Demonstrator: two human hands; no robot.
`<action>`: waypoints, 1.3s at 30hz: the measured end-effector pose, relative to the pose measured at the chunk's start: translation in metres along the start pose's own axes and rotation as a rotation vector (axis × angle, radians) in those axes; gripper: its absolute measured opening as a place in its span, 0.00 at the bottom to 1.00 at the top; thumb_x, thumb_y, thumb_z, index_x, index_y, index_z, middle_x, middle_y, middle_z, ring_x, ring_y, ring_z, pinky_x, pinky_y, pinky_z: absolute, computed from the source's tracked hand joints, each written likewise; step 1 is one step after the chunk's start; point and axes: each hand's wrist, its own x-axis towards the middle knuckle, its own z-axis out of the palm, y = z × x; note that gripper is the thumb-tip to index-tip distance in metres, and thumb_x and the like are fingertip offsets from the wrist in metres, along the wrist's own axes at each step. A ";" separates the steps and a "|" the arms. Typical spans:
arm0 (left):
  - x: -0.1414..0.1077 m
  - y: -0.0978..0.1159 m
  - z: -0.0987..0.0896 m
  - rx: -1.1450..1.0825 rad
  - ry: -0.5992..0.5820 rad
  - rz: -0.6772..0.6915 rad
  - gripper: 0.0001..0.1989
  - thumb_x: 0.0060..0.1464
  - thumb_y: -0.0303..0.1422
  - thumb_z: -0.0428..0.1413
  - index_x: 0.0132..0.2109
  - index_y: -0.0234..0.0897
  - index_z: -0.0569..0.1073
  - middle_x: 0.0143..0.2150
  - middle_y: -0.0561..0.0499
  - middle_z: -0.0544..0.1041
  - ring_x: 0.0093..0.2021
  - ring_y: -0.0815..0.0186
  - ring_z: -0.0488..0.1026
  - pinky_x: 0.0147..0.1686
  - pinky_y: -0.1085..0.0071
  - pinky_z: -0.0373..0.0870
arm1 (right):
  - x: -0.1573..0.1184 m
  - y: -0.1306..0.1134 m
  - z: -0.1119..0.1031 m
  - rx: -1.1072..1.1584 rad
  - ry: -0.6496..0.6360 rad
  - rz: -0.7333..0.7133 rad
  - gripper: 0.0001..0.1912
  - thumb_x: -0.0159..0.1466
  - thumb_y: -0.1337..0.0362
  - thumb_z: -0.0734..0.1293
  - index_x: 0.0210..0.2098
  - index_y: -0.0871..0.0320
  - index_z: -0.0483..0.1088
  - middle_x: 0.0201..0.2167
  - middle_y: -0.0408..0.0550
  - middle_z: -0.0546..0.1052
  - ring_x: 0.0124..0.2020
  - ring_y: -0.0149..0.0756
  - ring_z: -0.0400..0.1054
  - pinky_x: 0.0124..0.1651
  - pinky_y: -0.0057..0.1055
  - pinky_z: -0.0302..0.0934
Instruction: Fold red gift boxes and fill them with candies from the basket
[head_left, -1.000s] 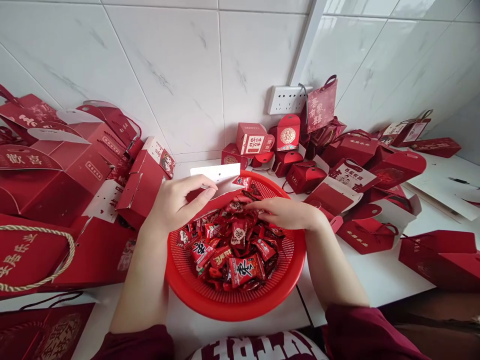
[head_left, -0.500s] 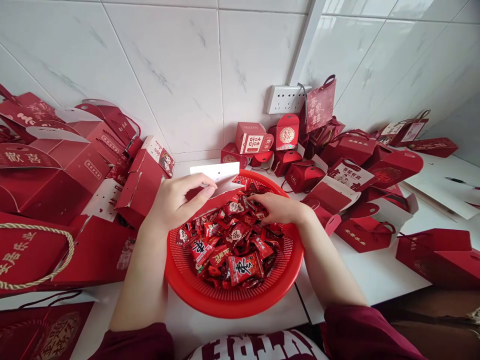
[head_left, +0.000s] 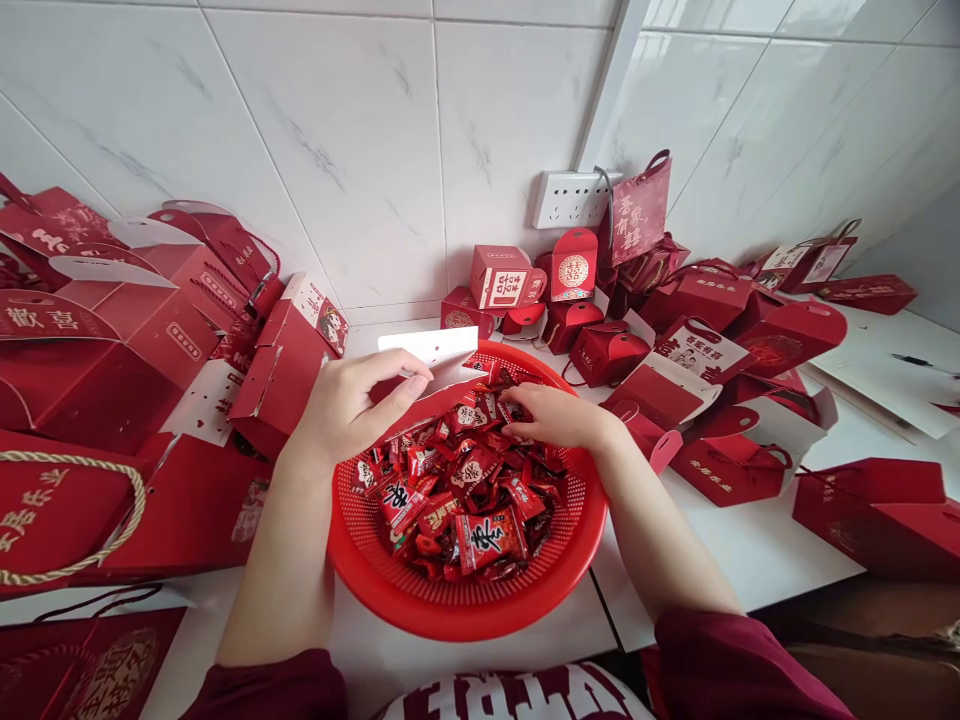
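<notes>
A red plastic basket (head_left: pixel 469 622) in front of me holds a heap of red-wrapped candies (head_left: pixel 491 540). Over its far left side, my left hand (head_left: pixel 360 400) is closed on the edge of a red gift box (head_left: pixel 439 400). The raised flap of that box shows its white inside; my hand hides part of the near wall. On the right side of the heap lies my right hand (head_left: pixel 551 412), fingers curled and thumb bent around a wrapped candy. The fingertips are partly hidden among the wrappers.
Red gift boxes (head_left: pixel 67 370) crowd the left side, with a rope-handled bag (head_left: pixel 52 520) nearer me. More red boxes (head_left: pixel 739 455) are piled at right and back. A power strip (head_left: pixel 574 200) is on the tiled wall. A pen (head_left: pixel 911 360) lies far right.
My right hand has shifted slightly within the candies, its fingers and thumb curling. The left hand and the gift box stay almost where they were.
</notes>
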 end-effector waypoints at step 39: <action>-0.001 0.000 0.000 -0.013 -0.005 -0.005 0.11 0.64 0.36 0.52 0.41 0.39 0.78 0.39 0.52 0.81 0.40 0.67 0.77 0.43 0.71 0.70 | -0.007 -0.002 0.005 0.113 -0.168 0.003 0.30 0.55 0.53 0.73 0.54 0.54 0.66 0.42 0.50 0.78 0.40 0.44 0.72 0.43 0.39 0.66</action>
